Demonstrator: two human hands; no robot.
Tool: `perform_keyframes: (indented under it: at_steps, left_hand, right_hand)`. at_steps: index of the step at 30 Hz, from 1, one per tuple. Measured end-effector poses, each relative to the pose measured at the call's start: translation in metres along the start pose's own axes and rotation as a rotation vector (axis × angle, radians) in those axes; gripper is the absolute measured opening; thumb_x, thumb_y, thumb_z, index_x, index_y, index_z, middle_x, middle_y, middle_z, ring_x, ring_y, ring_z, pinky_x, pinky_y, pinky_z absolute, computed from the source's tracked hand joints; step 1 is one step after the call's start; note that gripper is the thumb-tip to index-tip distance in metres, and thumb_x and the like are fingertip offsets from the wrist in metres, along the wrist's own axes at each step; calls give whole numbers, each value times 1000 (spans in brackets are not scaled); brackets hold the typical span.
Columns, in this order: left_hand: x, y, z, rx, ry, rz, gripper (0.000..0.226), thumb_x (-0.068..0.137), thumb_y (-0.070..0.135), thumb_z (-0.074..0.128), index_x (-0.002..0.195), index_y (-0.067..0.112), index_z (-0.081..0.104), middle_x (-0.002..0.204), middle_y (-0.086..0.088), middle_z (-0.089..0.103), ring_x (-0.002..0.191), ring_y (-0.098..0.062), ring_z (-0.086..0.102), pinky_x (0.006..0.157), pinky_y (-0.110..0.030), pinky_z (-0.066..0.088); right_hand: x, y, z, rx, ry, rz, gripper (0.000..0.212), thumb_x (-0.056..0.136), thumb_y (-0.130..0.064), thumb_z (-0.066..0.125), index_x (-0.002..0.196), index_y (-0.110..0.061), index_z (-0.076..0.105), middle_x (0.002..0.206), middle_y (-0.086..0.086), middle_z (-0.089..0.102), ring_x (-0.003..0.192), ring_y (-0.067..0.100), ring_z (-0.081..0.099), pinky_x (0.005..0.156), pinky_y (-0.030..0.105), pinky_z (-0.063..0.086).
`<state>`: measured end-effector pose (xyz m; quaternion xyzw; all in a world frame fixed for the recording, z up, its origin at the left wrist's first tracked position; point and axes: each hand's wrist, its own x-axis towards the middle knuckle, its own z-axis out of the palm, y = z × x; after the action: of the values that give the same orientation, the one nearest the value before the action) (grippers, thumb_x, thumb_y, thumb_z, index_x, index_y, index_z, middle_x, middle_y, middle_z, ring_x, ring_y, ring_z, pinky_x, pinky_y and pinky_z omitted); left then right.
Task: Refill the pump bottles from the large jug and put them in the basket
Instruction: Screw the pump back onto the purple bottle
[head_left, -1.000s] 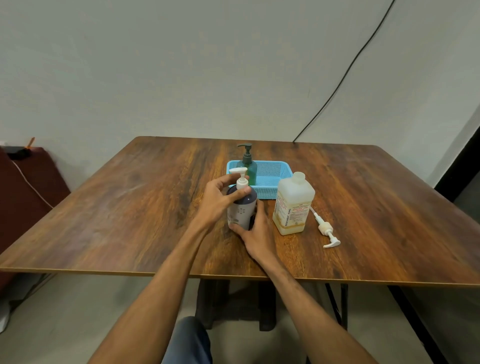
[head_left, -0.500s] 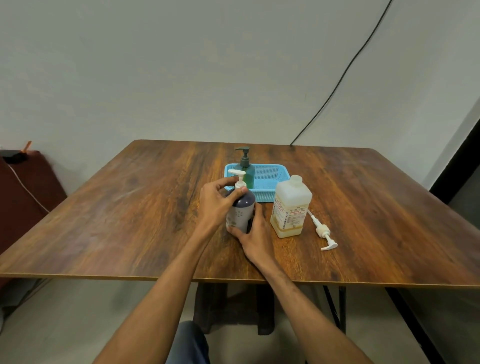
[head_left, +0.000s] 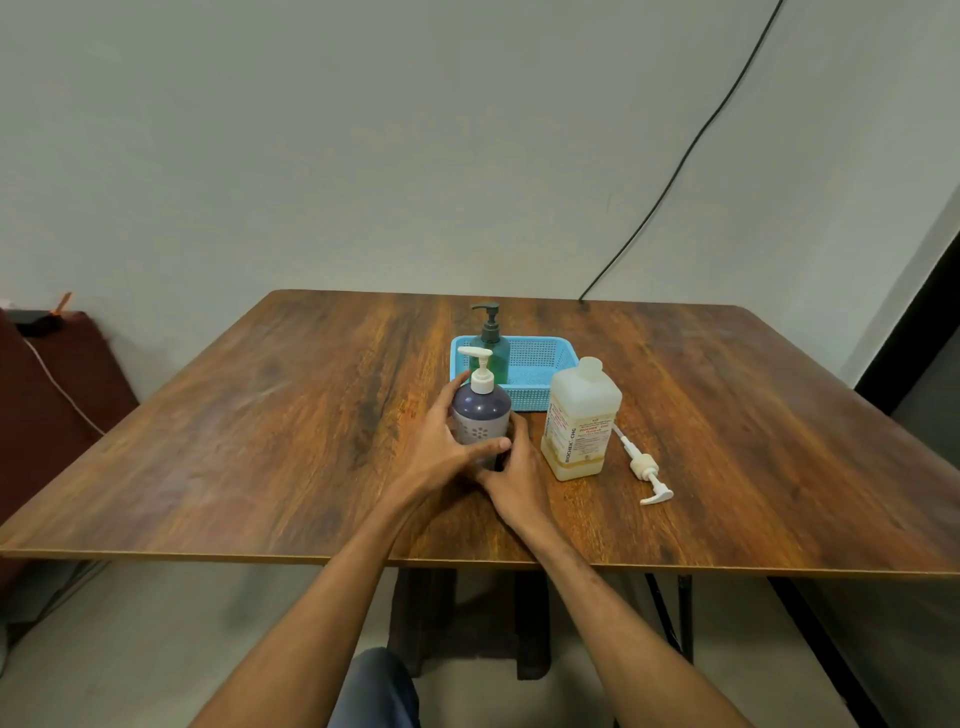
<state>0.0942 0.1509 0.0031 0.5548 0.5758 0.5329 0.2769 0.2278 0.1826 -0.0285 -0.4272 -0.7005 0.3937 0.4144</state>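
A purple pump bottle (head_left: 480, 415) with a white pump head stands upright on the wooden table (head_left: 260, 441), just in front of the blue basket (head_left: 540, 358). My left hand (head_left: 441, 447) wraps around the bottle's body from the left, thumb across its front. My right hand (head_left: 511, 473) grips the bottle's lower right side. A green pump bottle (head_left: 493, 348) stands inside the basket at its left end. The large translucent jug (head_left: 579, 421), uncapped, stands to the right of the purple bottle. Its white pump (head_left: 644, 465) lies on the table beside it.
A black cable (head_left: 675, 171) runs down the wall to the table's far edge. A dark red seat (head_left: 47, 395) with a white cord stands at the left. A dark doorway (head_left: 924, 338) borders the right side.
My left hand has slid down from the pump collar to the bottle's body. The pump head now stands uncovered. My right hand stays at the bottle's base.
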Motion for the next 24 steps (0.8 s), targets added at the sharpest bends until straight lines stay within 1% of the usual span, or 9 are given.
perform_keyframes:
  at_steps: [2,5,7,11,13,15,18,21,24]
  left_hand:
    - [0,-5,0,28,32,8,85,69,26,95,133,48,43,130,28,53,118,10,56,103,-25,49]
    - [1,-3,-3,81,91,61,82,68,17,95,125,49,45,126,28,54,111,19,56,97,-14,47]
    - [2,-4,-2,92,121,89,82,65,19,97,128,41,50,125,26,56,109,21,57,91,-5,46]
    - [6,12,-4,60,220,136,84,65,15,97,138,16,55,131,6,62,109,6,59,87,-1,47]
    - [12,28,-6,70,236,181,83,65,18,97,137,20,55,128,8,63,110,4,59,86,-1,47]
    - [21,44,-7,80,242,216,81,65,22,98,133,30,55,125,13,63,109,2,61,84,-1,47]
    - [40,67,0,105,267,238,82,61,39,98,131,28,57,128,10,66,108,-6,64,86,-6,49]
    - [67,84,14,137,281,240,90,61,42,97,136,19,54,132,0,65,108,-13,64,88,-16,51]
    - [93,94,29,178,279,247,89,62,38,98,135,16,52,124,0,64,103,-14,62,83,-16,50]
  right_hand:
    - [-2,-1,-2,-5,-6,16,89,73,-31,87,145,-33,36,147,-8,49,135,11,47,113,44,43]
    - [-9,-5,-9,-12,4,1,89,75,-34,87,147,-33,35,151,-8,46,139,11,44,117,40,38]
    - [-13,-11,-17,-43,15,-7,87,80,-30,83,151,-29,33,155,-6,43,142,13,40,117,38,35]
    - [-19,-33,-36,-103,83,-93,73,87,-18,77,150,-23,40,153,-3,44,141,13,39,117,41,38]
    - [-18,-49,-48,-69,152,-165,61,88,-12,75,142,-22,49,145,-4,51,133,12,49,109,38,49]
    - [-14,-64,-65,-26,222,-237,52,89,-7,73,136,-20,56,136,-1,57,120,12,59,94,26,57]
    - [-1,-84,-96,8,301,-298,43,91,-5,68,132,-20,61,127,2,63,106,11,65,76,11,56]
    - [23,-94,-124,2,345,-343,39,90,-2,65,125,-20,66,114,-2,70,98,7,67,76,15,57]
    - [51,-94,-145,-8,345,-343,35,90,-2,64,120,-20,69,106,-7,72,95,5,67,79,21,58]
